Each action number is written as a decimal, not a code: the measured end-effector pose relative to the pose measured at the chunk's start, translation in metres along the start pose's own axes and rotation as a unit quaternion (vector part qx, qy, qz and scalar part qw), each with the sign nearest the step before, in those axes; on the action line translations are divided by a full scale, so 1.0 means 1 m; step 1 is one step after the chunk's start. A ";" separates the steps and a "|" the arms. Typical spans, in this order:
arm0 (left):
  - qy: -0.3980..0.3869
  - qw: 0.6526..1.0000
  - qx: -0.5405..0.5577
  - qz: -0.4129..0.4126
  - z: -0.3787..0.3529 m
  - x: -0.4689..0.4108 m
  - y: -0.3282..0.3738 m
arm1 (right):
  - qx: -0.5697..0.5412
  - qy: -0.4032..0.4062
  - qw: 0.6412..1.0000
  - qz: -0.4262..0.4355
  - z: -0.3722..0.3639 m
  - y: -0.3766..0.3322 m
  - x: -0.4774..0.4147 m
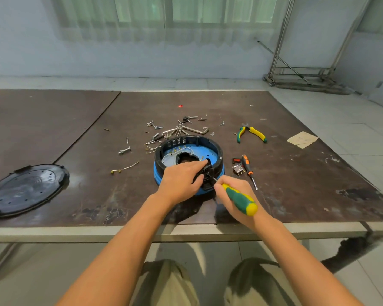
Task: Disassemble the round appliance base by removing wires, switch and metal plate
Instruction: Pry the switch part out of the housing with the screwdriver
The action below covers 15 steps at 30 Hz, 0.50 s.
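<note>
Nearest the person, at the near edge of the desk (296, 195), the right hand (232, 195) is wrapped round the green and yellow handle of a big screwdriver (239, 200). Its thin metal tip points up and left at a small black part (208, 171). The left hand (181, 180) pinches that black part between thumb and fingers, right on the near rim of the round base (217, 154).

The round base sits in the middle of the desk, just past both hands. It is like a low bowl, blue outside with a black ring for a wall. Inside it has a blue floor, a gray plate (169, 160) on the left side, and a dark hole in the middle. A row of little gold wire ends (177, 149) sits by the far wall.

Just right of the base lie a switch (238, 168) and a small orange and black screwdriver (248, 170). Far off to the left lies a flat black lid (24, 191). A short loose wire (125, 168) lies between the lid and the base.

Behind the base is a scatter of screws and metal bits (177, 129). To the far right are the yellow and green pliers (251, 133), and past them a scrap of card (302, 139).
</note>
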State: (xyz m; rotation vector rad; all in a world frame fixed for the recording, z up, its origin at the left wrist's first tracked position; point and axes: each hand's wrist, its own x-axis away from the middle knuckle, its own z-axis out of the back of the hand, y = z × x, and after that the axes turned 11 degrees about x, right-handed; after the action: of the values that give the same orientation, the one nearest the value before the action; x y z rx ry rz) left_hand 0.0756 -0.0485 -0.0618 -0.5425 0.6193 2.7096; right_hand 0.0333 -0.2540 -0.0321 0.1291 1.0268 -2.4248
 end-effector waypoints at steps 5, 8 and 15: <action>-0.001 1.000 0.004 0.010 0.000 -0.003 0.000 | 0.041 -0.015 0.999 -0.028 0.017 -0.020 -0.035; 0.000 1.000 0.014 0.017 0.002 -0.006 0.002 | 0.007 -0.017 0.997 -0.078 0.020 -0.031 -0.054; 0.007 0.999 0.018 0.028 0.003 -0.006 0.005 | -0.033 -0.024 0.995 -0.094 0.007 -0.023 -0.064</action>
State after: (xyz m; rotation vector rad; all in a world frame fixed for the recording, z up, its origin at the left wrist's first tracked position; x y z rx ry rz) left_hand 0.0780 -0.0527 -0.0549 -0.5442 0.6957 2.7431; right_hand 0.0783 -0.2192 0.0056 -0.0499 1.1410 -2.5438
